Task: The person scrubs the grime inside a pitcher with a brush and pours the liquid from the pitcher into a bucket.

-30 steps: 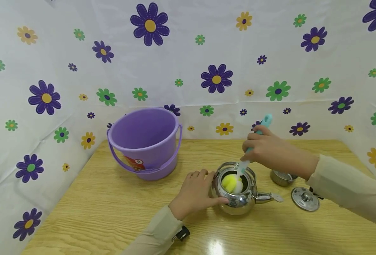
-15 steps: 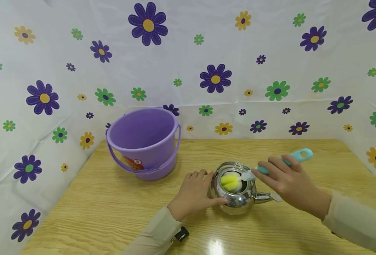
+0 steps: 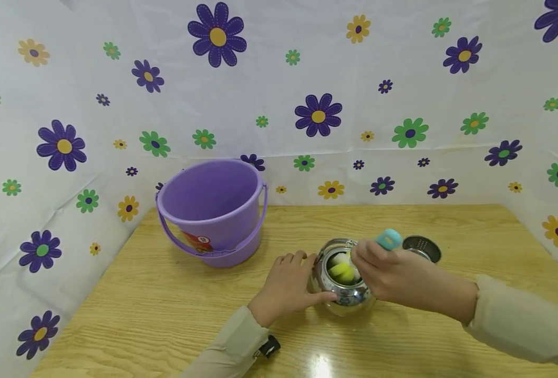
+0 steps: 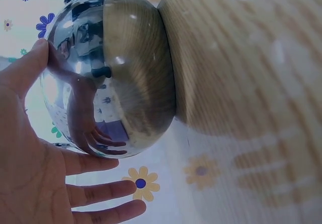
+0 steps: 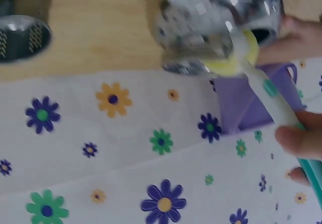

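Note:
A shiny steel teapot [image 3: 350,300] stands uncovered on the wooden table. My left hand [image 3: 289,289] rests against its left side, thumb across the front and index finger at the far side. In the left wrist view the fingers [image 4: 103,193] of that hand stay straight and spread, the lower ones off the metal. With my right hand [image 3: 392,273] I grip the turquoise handle [image 3: 389,239] of a sponge bottle brush. Its yellow and white sponge head [image 3: 342,272] sits inside the teapot's mouth. My right hand and forearm hide the spout.
Left of the teapot stands a purple bucket [image 3: 222,226] with its handle hanging down in front. A perforated steel strainer [image 3: 422,247] lies behind my right wrist. A white flowered cloth [image 3: 279,89] hangs along the table's back edge.
The brush handle has swung from upright down to the right, then back toward the teapot with my right hand. The strainer shows again; the lid is now hidden. My left hand stays put.

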Motion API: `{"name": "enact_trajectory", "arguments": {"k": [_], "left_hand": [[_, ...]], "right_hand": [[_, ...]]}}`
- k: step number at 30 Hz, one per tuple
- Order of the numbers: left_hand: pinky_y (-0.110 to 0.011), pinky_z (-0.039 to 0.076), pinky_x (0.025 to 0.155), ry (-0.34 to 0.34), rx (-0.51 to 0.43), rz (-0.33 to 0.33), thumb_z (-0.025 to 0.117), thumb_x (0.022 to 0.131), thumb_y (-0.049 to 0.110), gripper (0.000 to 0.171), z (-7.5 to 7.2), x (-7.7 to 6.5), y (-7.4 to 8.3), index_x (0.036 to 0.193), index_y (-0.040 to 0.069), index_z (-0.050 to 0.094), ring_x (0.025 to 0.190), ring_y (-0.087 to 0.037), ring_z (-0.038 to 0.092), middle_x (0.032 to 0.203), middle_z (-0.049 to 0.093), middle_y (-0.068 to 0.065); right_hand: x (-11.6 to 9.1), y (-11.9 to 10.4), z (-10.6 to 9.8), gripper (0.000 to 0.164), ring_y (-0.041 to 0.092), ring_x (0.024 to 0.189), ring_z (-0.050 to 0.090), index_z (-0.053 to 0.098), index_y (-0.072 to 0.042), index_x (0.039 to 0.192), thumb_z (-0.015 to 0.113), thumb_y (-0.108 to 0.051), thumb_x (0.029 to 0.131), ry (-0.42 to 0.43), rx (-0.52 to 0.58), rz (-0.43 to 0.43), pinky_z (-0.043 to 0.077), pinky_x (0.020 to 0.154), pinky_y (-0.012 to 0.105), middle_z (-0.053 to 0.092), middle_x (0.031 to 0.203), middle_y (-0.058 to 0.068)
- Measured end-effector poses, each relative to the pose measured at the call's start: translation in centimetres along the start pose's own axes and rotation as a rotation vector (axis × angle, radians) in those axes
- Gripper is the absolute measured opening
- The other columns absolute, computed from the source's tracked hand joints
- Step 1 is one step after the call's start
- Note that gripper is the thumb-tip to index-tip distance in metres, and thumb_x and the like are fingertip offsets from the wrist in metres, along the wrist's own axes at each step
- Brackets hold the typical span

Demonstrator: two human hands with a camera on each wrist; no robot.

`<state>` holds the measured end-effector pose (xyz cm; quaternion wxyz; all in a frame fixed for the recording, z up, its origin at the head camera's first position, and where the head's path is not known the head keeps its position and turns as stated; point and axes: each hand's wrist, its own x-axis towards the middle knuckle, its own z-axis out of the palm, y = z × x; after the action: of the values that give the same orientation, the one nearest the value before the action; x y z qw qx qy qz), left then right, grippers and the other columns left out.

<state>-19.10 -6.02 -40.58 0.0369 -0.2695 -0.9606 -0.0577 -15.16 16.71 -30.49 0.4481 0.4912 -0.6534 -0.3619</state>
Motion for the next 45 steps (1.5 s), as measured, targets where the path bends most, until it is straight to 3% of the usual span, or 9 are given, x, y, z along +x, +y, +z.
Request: {"name": "enact_trajectory", "arguments": {"k": [6,10,19,26,31,35,37,41,45], "left_hand": [[-0.042,0.045,0.087,0.009,0.005,0.002,0.045,0.075,0.081,0.09,0.0,0.0,0.0,0.134,0.013,0.049,0.104,-0.027,0.056,0.115,0.056,-0.007],[-0.041,0.045,0.086,0.016,0.015,0.012,0.045,0.075,0.081,0.088,0.1,0.0,0.0,0.133,0.015,0.05,0.102,-0.026,0.056,0.113,0.056,-0.005],[-0.042,0.045,0.089,0.016,0.01,0.021,0.044,0.075,0.081,0.089,0.1,0.1,0.1,0.134,0.014,0.048,0.105,-0.026,0.055,0.115,0.056,-0.006],[-0.044,0.043,0.095,-0.032,-0.01,0.004,0.042,0.077,0.08,0.091,-0.1,0.2,0.2,0.136,0.012,0.046,0.113,-0.027,0.053,0.122,0.054,-0.008],[-0.044,0.041,0.1,-0.056,-0.031,0.0,0.043,0.077,0.08,0.092,-0.2,0.0,0.1,0.136,0.01,0.046,0.117,-0.026,0.052,0.125,0.053,-0.008],[-0.044,0.041,0.101,-0.057,-0.031,-0.006,0.043,0.077,0.08,0.092,-0.3,-0.2,0.0,0.137,0.009,0.045,0.119,-0.027,0.051,0.126,0.053,-0.008],[-0.044,0.041,0.1,-0.05,-0.027,-0.006,0.043,0.077,0.08,0.092,-0.2,-0.2,0.0,0.136,0.01,0.045,0.118,-0.027,0.051,0.125,0.053,-0.008],[-0.044,0.043,0.097,-0.028,-0.018,-0.006,0.043,0.077,0.08,0.091,-0.1,-0.3,-0.1,0.135,0.011,0.046,0.115,-0.027,0.052,0.123,0.054,-0.008],[-0.044,0.044,0.095,-0.005,-0.006,-0.004,0.043,0.076,0.08,0.09,0.1,-0.4,-0.2,0.133,0.011,0.048,0.113,-0.027,0.053,0.121,0.054,-0.007]], "right_hand": [[2.8,2.0,0.3,0.017,0.018,0.091,0.057,0.069,-0.012,0.067,0.069,-0.019,0.082,-0.127,-0.007,-0.175,0.031,0.099,0.034,0.067,0.088,-0.001],[4.0,3.0,1.2,0.012,0.014,0.094,0.057,0.07,-0.017,0.067,0.078,-0.023,0.074,-0.158,0.096,-0.193,0.031,0.101,0.032,0.066,0.087,-0.007],[3.6,4.8,3.0,0.02,0.013,0.095,0.057,0.073,-0.028,0.078,0.082,-0.017,0.065,-0.253,0.382,-0.053,0.037,0.101,0.036,0.065,0.09,-0.009],[1.1,3.7,3.2,0.036,0.018,0.094,0.057,0.075,-0.025,0.092,0.082,-0.005,0.064,-0.269,0.57,0.217,0.039,0.097,0.043,0.067,0.094,-0.003],[-0.6,1.9,2.8,0.045,0.021,0.095,0.056,0.074,-0.021,0.098,0.086,-0.003,0.059,-0.199,0.55,0.33,0.04,0.095,0.044,0.066,0.097,0.001],[-1.3,0.8,2.6,0.046,0.021,0.09,0.054,0.074,-0.016,0.098,0.088,-0.007,0.055,-0.057,0.434,0.316,0.041,0.088,0.04,0.065,0.095,0.003],[-1.3,0.5,2.5,0.043,0.022,0.088,0.053,0.074,-0.014,0.097,0.087,-0.008,0.056,0.009,0.374,0.28,0.04,0.086,0.039,0.065,0.094,0.004],[-1.1,0.1,2.3,0.02,0.022,0.085,0.053,0.074,-0.01,0.094,0.06,0.0,0.083,0.115,0.274,0.195,0.039,0.084,0.037,0.066,0.093,0.006],[-1.0,-0.1,2.2,0.046,0.022,0.083,0.053,0.073,-0.009,0.093,0.029,0.005,0.095,0.166,0.165,0.122,0.037,0.083,0.034,0.066,0.09,0.007]]}}
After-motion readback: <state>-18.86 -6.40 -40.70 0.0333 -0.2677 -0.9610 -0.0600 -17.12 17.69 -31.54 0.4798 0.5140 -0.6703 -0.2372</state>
